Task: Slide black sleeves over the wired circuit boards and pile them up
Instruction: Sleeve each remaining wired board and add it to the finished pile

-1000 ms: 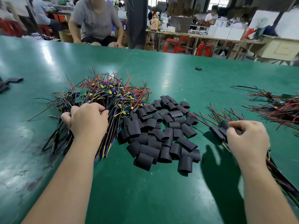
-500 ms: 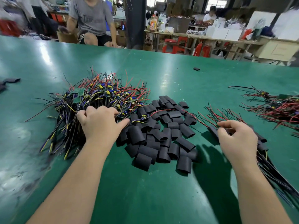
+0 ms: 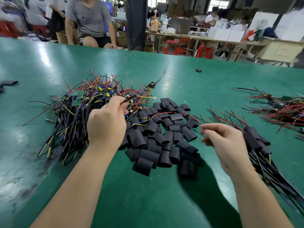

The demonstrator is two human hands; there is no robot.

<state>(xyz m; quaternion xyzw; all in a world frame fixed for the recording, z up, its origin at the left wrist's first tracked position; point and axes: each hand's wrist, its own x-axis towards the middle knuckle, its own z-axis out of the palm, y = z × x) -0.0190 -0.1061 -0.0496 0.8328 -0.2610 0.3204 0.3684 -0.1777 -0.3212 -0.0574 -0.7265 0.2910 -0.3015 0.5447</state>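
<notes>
As the left hand pinches the dark wires of one circuit board, the board hangs blurred in the air over the far side of a tangled pile of bare boards, whose red, black and yellow leads spread across a green table. Just right of that pile lies a heap of black sleeves, the nearest of them touching the wires. The right hand hovers above the table beside the heap, fingers loosely curled with nothing visible between them, though blur softens the fingertips. Just to its right sits a stack of sleeved boards, leads trailing toward the near edge and fanning out behind. A second tangle of red wires lies well apart at far right. One stray sleeve rests alone farther back, and a person in a grey T-shirt sits beyond the table.
</notes>
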